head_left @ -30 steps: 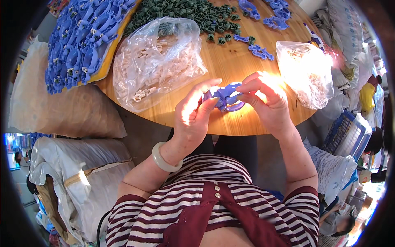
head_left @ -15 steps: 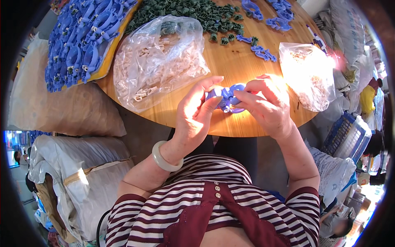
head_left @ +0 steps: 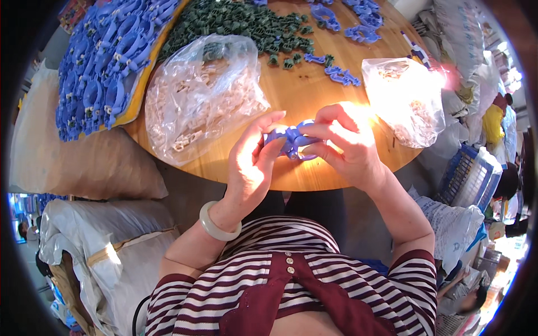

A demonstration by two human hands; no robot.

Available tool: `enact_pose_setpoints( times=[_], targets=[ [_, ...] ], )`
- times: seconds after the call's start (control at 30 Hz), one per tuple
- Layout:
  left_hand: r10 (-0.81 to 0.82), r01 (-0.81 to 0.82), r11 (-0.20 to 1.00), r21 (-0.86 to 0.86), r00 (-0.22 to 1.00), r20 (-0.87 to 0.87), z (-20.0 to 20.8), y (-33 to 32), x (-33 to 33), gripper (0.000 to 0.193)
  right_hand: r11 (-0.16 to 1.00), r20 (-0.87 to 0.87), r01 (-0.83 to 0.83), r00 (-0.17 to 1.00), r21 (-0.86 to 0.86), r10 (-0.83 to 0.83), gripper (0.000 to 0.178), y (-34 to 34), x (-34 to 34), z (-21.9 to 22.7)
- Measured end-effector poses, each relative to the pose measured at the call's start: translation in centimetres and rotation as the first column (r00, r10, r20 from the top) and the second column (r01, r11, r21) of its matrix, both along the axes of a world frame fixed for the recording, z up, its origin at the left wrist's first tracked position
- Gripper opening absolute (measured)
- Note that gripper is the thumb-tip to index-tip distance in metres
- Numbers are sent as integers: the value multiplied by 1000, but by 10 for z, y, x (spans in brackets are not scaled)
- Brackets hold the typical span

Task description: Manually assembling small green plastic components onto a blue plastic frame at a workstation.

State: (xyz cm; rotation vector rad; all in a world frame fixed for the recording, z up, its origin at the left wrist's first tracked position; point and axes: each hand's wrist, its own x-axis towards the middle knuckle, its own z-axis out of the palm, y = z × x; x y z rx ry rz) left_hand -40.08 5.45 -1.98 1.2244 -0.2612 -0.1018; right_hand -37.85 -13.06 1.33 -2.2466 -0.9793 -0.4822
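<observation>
Over the near edge of the round wooden table (head_left: 291, 101), a blue plastic part (head_left: 291, 140) with curved pieces is held between both hands. My left hand (head_left: 249, 157) pinches its left end between thumb and fingers. From the other side my right hand (head_left: 347, 143) grips the ring-shaped end with thumb and fingertips. Its fingers hide some of the part. A clear bag of small pale pieces (head_left: 207, 101) lies just beyond my left hand. Another clear bag (head_left: 403, 101), brightly lit, holds small pale pieces beyond my right hand.
Many green plastic pieces (head_left: 235, 28) are heaped at the table's far side. A yellow-edged board (head_left: 101, 67) at the left carries rows of blue parts. Loose blue parts (head_left: 342, 75) and a pen (head_left: 416, 50) lie farther off. Large sacks (head_left: 84, 157) flank the table's left; a blue crate (head_left: 462, 173) stands right.
The view has shifted slightly, so table and hands appear a little farther left and lower. Both hands still hold the blue part, and my right fingers have changed their grip a little.
</observation>
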Motion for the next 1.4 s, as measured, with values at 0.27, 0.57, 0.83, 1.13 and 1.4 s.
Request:
enact_pose_setpoints(
  times=[0.27,0.57,0.83,1.13,1.4],
  targets=[
    [38,-39,999,-28,999,-36,-6,-1,7,30,906,-225,423,884,14,-410,22,-64,76,-39],
    [43,-47,997,-55,995,-86,-8,3,6,28,850,38,432,896,-300,-442,10,-53,54,-24],
    [61,-68,994,-80,994,-89,-9,4,8,27,916,-333,385,854,-109,-399,14,-45,-2,-5],
    [123,-130,990,-55,986,-110,0,-3,3,25,980,-148,17,989,198,12,21,-4,-32,5],
    [101,-112,987,-112,990,-98,3,-3,1,28,978,-63,106,993,179,-97,23,14,-41,-11]
  ],
)
